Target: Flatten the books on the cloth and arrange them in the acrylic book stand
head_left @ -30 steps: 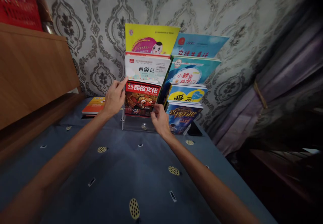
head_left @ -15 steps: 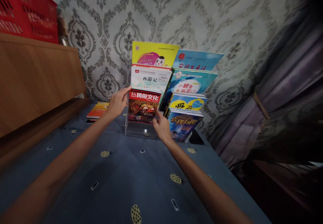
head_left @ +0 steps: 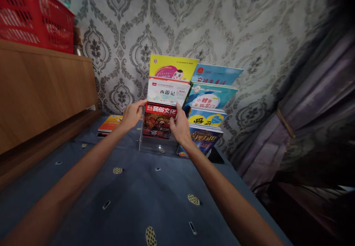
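Observation:
A book with a red title band and a dark picture of an ornate beast's head [head_left: 156, 124] stands upright in a clear stand [head_left: 158, 145]. My left hand [head_left: 133, 113] is closed at the book's upper left corner, its fingertips on the edge. At the right edge, my right hand [head_left: 181, 125] grips the same book, thumb on the cover and fingers at the top right corner. Directly behind stands a white book [head_left: 166, 91], and behind that a yellow book [head_left: 173, 65].
To the right stands a second column: a dark blue book [head_left: 205, 139], a yellow-and-blue book [head_left: 206, 116], a teal book [head_left: 210, 96] and a light blue book [head_left: 217, 75]. Orange books [head_left: 109, 123] lie at left. A wooden cabinet [head_left: 47, 91] carries a red basket [head_left: 36, 20].
My right hand has moved up the red book's right edge to its top corner, thumb now on the cover. The left hand stays at the upper left corner. The view has shifted slightly.

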Demonstrator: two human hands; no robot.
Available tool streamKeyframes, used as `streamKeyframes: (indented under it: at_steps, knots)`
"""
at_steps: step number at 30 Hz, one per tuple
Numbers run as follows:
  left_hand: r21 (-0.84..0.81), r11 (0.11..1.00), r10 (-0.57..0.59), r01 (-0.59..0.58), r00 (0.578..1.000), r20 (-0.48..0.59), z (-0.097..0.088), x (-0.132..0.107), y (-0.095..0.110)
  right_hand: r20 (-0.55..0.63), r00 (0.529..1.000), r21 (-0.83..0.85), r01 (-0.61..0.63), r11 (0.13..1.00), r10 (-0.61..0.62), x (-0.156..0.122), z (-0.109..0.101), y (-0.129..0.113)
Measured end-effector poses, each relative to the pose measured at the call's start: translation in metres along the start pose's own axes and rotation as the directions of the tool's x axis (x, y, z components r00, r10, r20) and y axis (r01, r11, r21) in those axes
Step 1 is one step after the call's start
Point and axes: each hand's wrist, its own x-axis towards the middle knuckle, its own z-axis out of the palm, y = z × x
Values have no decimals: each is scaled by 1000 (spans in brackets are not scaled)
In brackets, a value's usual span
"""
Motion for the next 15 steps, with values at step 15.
streamKeyframes:
  at_steps: [15]
  knots:
    - [-210, 960, -193, 184, 981, -24, 17, -5, -7, 22, 1000, 8, 10, 1000, -10, 6, -1, 9]
